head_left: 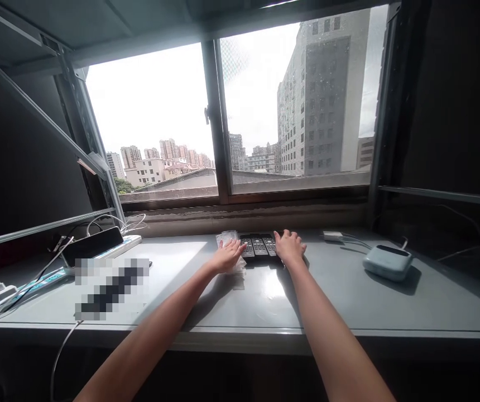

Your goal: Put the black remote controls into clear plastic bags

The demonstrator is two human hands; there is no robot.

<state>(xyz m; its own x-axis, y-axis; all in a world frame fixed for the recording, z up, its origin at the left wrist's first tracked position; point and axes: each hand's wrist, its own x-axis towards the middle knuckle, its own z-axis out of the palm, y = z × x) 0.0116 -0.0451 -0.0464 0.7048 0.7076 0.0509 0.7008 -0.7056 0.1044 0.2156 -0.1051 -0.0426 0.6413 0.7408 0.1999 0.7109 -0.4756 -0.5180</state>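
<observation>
A row of black remote controls [259, 245] lies side by side on the grey-white shelf top, close to the window wall. My left hand [226, 256] rests at the row's left edge, its fingers stretched out over crumpled clear plastic wrapping [238, 269]. At the right end, my right hand [290, 247] is spread with the thumb against the outer remote and the fingers reaching forward. Its palm hides part of that end of the row. Neither hand is closed around anything.
To the right sit a pale blue rounded device [388, 262] and a white adapter [332, 236] with a cable. On the left, a dark phone [93, 245] leans by a white power strip [129, 244] among cables. A pixelated dark object [110, 290] lies nearer. Metal shelf posts frame the window.
</observation>
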